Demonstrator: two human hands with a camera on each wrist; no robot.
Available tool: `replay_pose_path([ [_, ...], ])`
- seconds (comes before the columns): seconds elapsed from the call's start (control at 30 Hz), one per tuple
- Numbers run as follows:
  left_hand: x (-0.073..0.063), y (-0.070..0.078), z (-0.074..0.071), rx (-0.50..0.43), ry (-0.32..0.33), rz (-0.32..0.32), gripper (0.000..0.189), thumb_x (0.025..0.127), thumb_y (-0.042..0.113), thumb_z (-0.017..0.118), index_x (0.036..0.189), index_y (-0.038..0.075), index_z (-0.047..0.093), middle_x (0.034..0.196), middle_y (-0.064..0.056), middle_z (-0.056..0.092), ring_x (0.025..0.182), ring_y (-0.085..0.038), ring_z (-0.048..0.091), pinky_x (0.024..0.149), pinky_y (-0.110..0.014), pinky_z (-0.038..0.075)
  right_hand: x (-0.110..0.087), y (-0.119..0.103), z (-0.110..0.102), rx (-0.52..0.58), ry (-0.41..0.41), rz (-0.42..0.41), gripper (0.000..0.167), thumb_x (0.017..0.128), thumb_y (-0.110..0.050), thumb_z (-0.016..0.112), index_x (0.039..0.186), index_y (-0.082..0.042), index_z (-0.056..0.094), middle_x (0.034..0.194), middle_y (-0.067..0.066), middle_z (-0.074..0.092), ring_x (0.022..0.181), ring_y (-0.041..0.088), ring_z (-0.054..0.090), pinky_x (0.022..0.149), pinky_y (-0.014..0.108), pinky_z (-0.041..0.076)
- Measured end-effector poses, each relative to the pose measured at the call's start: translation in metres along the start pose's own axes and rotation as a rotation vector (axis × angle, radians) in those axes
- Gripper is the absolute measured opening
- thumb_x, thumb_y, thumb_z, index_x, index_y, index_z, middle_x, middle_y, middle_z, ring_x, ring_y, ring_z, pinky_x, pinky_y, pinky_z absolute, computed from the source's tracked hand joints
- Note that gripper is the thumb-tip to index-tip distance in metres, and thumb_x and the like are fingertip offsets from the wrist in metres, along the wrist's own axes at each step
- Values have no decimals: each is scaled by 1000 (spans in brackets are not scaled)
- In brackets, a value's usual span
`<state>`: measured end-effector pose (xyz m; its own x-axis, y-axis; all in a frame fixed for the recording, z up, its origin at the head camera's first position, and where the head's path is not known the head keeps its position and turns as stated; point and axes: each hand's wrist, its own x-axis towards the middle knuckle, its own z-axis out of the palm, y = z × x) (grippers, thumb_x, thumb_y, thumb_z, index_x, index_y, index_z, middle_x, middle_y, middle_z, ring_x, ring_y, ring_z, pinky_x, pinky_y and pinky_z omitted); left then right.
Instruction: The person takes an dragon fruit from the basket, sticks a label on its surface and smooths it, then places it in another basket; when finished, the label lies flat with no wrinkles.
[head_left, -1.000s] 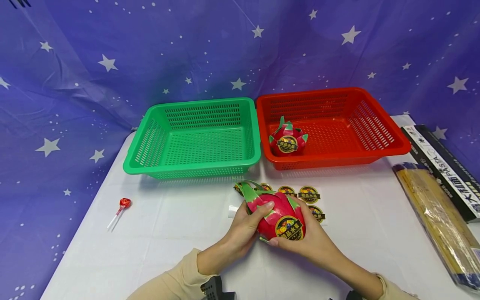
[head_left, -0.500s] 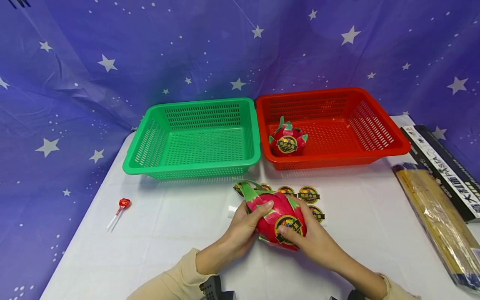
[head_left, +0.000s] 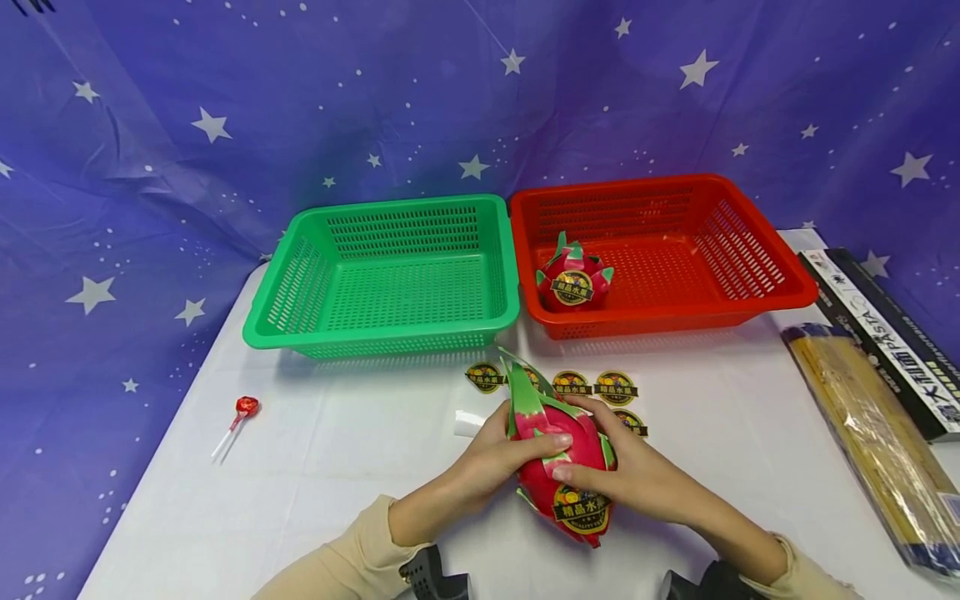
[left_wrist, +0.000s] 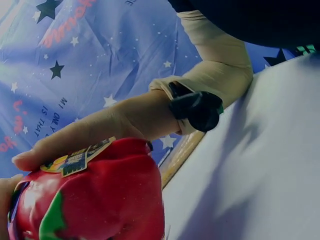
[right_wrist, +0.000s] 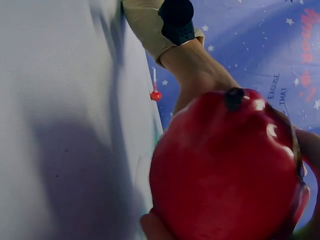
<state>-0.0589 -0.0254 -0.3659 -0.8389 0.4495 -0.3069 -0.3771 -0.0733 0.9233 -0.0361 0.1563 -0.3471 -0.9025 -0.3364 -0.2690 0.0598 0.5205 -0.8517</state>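
Both hands grip a pink dragon fruit [head_left: 534, 479] with green leafy tips, held over the near middle of the table. My left hand [head_left: 491, 462] clasps its left side, thumb lying across the front. On the right side my right hand [head_left: 633, 471] holds it, its thumb above a round black-and-gold label [head_left: 582, 510] stuck on the skin. The fruit's leafy crown points away and its blunt end faces me. In the left wrist view the red skin [left_wrist: 115, 195] fills the lower left; in the right wrist view the rounded end [right_wrist: 225, 170] hides most of the fingers.
A sheet of round labels [head_left: 615, 387] lies behind the fruit. At the back stand a green basket [head_left: 382, 337] and a red basket [head_left: 675, 315], the red one holding another labelled dragon fruit [head_left: 576, 279]. A lollipop [head_left: 246, 407] lies left; packaged pasta [head_left: 870, 433] and a black-and-white box [head_left: 892, 342] lie right.
The dragon fruit has turned, its crown now pointing more directly away and its labelled end nearer me. The right thumb has moved across the label and now rests above it.
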Motion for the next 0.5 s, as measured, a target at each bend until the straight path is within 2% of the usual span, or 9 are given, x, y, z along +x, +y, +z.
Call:
replay_pose_path([
  [0.13,1,0,1,37,-14,3,50,78,25,68,120,15,43,109,-4,62,98,-13,59,86,-25,46,-1,-1,-1,-7,-31,0,75,77,-42,68,136,-35,23,122,7,49,106,20,54,79,33,51],
  [0.27,2,1,-1,53,-73,18,50,79,27,67,122,17,43,110,-3,61,99,-13,59,88,-26,46,-1,-1,-3,-33,0,4,77,74,-43,70,137,-33,25,124,7,48,106,21,54,77,34,52],
  [0.4,2,7,-9,189,-118,60,51,84,39,60,127,21,39,118,-1,57,109,-12,53,96,-31,40,-1,-1,-10,-60,60,-23,77,71,-42,73,135,-31,31,125,9,49,103,24,55,73,34,53],
  [0.5,4,14,-18,374,-135,169,54,89,43,51,134,20,32,125,-4,52,115,-15,50,98,-33,39,-2,-3,-22,-39,102,-94,72,73,-35,73,133,-33,34,122,9,50,100,26,56,69,33,54],
])
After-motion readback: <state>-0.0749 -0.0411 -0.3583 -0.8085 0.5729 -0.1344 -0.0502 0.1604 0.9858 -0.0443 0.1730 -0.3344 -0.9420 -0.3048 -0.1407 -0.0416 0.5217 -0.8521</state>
